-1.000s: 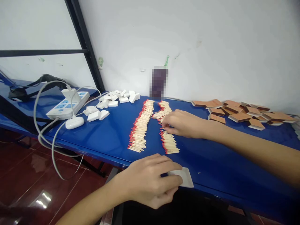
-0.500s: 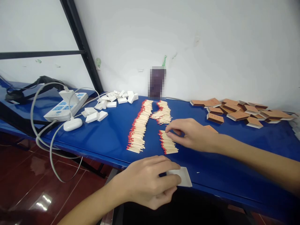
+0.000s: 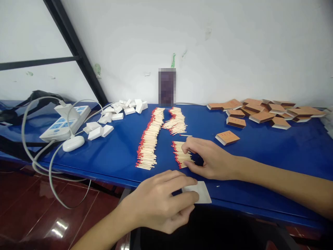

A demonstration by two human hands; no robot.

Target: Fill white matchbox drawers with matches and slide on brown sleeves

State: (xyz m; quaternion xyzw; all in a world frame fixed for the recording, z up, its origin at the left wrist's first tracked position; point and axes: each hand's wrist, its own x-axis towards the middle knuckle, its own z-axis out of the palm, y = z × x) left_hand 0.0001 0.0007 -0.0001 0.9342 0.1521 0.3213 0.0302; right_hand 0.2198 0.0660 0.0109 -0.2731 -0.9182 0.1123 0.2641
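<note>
At the table's front edge, my left hand (image 3: 166,201) is closed on a white matchbox tray (image 3: 205,193), its fingers covering the left part. My right hand (image 3: 212,158) is over a small near stack of red-headed matches (image 3: 179,152). Its index finger and thumb are apart, touching the stack at its far and near sides. One loose match (image 3: 186,135) lies just beyond that hand. Behind it is a messy heap of matches (image 3: 175,123), and to the left runs a long row of matches (image 3: 148,140).
A single orange matchbox sleeve (image 3: 227,138) lies right of my right hand, with a pile of sleeves (image 3: 262,113) behind. White trays (image 3: 117,113) are heaped at the back left. A power strip (image 3: 62,123) with cables and a white plug (image 3: 73,143) occupies the left end.
My right hand's thumb and index finger have spread apart over the near match stack, and the hand has come slightly nearer. My left hand stays on the tray. The view has shifted slightly.
</note>
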